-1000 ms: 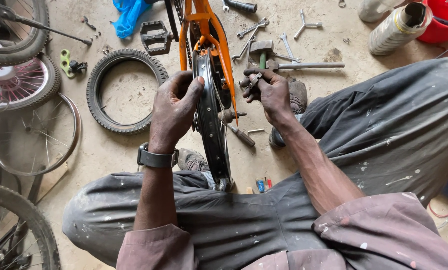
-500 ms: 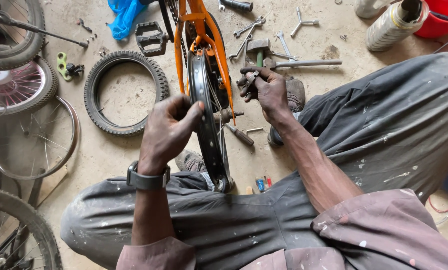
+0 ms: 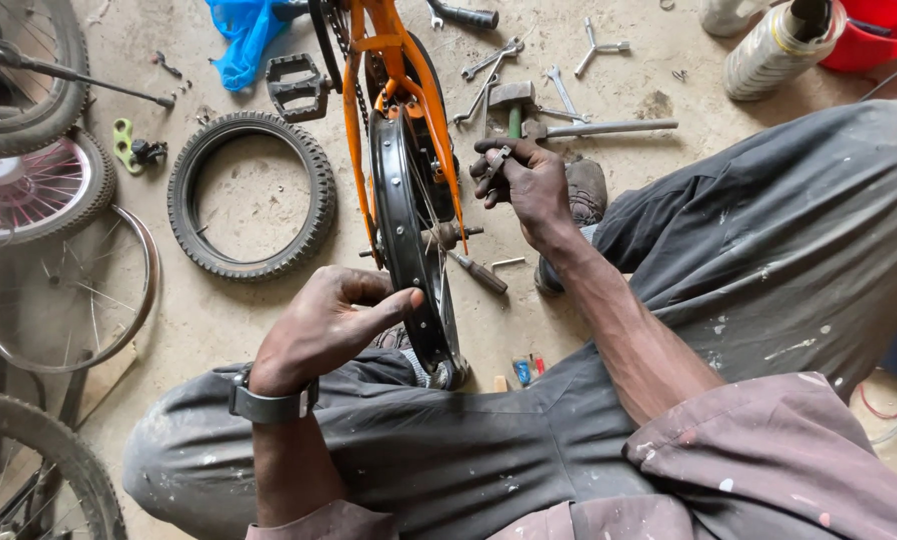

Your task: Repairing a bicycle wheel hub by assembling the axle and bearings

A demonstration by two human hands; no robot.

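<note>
On the dusty floor, one loose tyre (image 3: 251, 195); left hand (image 3: 324, 325) open against the rim (image 3: 404, 240), right hand (image 3: 529, 180) gripping a tool (image 3: 496, 160).

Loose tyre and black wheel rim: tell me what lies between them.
In the head view, the orange frame's left stay runs between the loose tyre and the black wheel rim; bare floor otherwise.

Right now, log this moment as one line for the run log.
left hand: thumb on black wheel rim | right hand: gripping small dark tool | wheel in orange frame | loose tyre on floor
</note>
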